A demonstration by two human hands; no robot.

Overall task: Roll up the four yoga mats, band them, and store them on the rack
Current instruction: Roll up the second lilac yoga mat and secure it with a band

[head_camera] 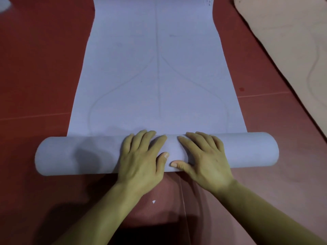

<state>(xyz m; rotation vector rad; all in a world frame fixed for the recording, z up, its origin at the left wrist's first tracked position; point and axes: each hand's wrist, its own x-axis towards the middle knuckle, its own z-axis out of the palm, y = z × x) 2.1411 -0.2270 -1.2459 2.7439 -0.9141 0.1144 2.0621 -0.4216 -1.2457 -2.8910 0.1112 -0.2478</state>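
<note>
A pale lavender yoga mat (159, 68) lies lengthwise on the red floor (35, 68), its near end wound into a thick roll (79, 154) that runs crosswise in front of the person. Both hands press flat on the middle of the roll with fingers straight and spread, grasping nothing: the left hand (143, 156) and the right hand (203, 156) sit side by side, thumbs nearly touching. A beige mat (292, 41) lies unrolled at the right, apart from the lavender one.

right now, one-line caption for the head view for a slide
Left hand and right hand press on the partly rolled lavender yoga mat on a red floor.
</note>
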